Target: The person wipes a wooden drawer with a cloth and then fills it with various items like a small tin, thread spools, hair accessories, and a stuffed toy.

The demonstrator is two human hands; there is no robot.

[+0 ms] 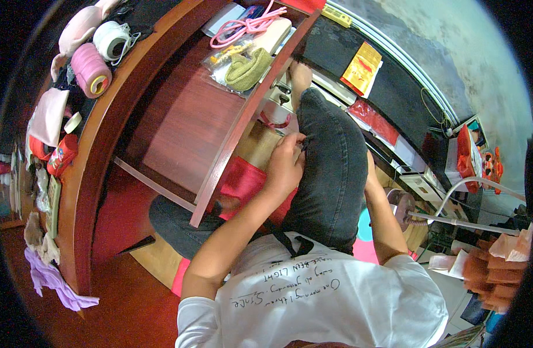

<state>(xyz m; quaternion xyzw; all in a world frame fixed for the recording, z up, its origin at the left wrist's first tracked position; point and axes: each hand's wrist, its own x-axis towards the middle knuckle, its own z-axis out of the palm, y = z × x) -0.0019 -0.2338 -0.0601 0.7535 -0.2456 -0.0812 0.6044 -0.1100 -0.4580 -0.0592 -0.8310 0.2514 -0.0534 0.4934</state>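
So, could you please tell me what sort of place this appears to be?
Probably a home sewing or tailoring corner: thread cones sit on a wooden shelf, fabric scraps lie at its end, and the left hand works on dark denim.

We see a reddish-brown wooden desk with a raised shelf running along its edge, above a red-brown floor. A mottled grey wall curves along the far right.

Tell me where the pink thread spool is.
In the head view the pink thread spool lies at the upper left on the wooden shelf, just below and left of the white spool, far from both hands.
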